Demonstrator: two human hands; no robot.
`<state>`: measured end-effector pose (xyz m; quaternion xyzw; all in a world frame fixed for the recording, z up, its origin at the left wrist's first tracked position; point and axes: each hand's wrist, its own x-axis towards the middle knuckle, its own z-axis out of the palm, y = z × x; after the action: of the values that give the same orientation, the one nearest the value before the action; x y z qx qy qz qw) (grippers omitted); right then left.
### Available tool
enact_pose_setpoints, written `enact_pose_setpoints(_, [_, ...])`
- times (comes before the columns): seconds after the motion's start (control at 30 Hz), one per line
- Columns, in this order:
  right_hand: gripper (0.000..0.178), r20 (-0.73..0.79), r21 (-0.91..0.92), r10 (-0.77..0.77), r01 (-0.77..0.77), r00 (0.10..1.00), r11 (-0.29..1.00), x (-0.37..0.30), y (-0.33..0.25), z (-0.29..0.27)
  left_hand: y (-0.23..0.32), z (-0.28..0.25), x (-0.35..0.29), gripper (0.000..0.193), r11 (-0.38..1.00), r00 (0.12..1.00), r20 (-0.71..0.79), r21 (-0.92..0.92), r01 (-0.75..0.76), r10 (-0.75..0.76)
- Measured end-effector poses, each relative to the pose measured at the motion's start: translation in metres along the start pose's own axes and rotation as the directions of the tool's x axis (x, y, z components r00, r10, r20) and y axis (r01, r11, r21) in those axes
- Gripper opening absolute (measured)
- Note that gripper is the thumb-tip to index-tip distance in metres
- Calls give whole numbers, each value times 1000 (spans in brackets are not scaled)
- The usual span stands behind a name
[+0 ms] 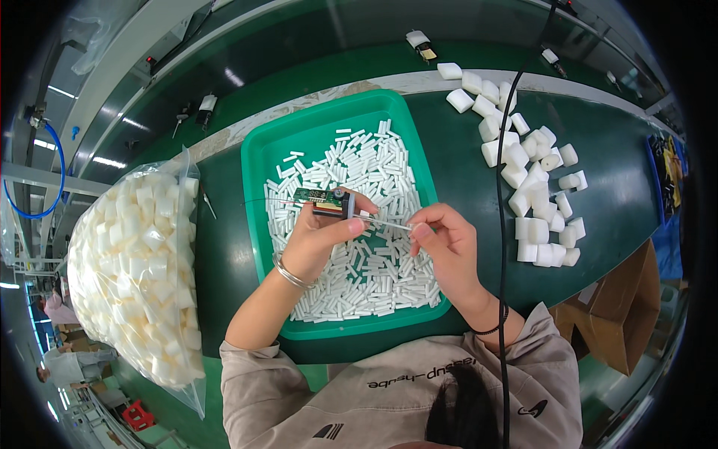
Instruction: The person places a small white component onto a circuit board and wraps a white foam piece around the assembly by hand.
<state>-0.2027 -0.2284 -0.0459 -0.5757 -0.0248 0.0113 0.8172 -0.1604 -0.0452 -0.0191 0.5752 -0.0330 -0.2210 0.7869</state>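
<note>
One small electronic unit with green circuit board and dark casing (329,203) is, in the head view, gripped between thumb and fingers of the left hand (314,238). It seems light and stiff, but its board may be fragile; better to hold the casing sides. The right hand (449,239) pinches one thin silvery rod (389,223), which points to the unit. Below both hands is one green plastic tray (351,329) with small white cylinders (359,161), too many for counting; left of the grip, one transparent plastic bag (134,262).
</note>
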Motion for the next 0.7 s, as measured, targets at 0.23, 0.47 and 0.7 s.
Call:
enact_pose_setpoints(0.23, [8, 28, 15, 19, -19, 999, 1000, 0, -5, 2, -2, -2, 1, 36, 1000, 999, -37, -23, 18, -19])
enact_pose_setpoints(0.47, [5, -48, -275, -132, 114, 990, 955, 0, -3, 3, 3, 5, -1, 27, 983, 992, 112, 162, -80, 62])
enact_pose_setpoints(0.7, [6, -68, -367, -261, 219, 963, 904, -3, -5, 3, 2, 13, -6, 32, 926, 963, 90, 262, -270, 255])
